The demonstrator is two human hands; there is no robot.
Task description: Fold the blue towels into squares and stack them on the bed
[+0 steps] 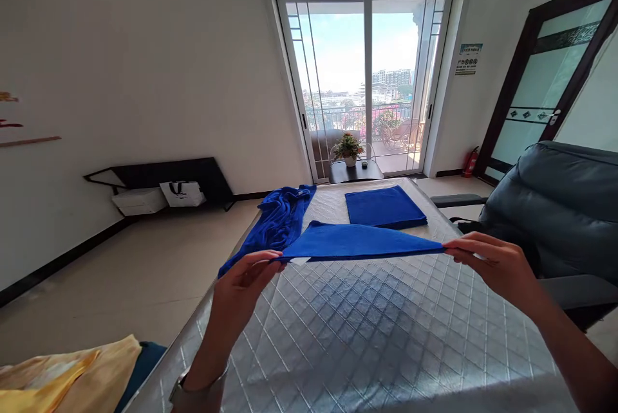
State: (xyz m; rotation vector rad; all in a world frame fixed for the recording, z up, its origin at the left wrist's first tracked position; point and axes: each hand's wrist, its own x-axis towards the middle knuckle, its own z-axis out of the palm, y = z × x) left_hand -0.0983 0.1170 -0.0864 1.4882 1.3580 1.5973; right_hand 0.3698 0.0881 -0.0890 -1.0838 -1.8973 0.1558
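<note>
A blue cloth (360, 242) is stretched between my two hands above the bed-like surface (367, 329), which has a shiny quilted cover. My left hand (246, 275) pinches its left corner, beside a small white tag. At the opposite corner, my right hand (495, 262) grips the edge between thumb and fingers. Behind the held cloth lies a neat folded stack of blue cloths (383, 206). To the left, a crumpled heap of blue cloth (282, 217) drapes over the edge of the cover.
A dark padded armchair (564, 201) stands close on the right. Yellow and tan fabric (72, 374) lies at the lower left. A small table (355, 172) with a potted plant (348, 148) is beyond the far edge, before the sliding glass door (333, 78).
</note>
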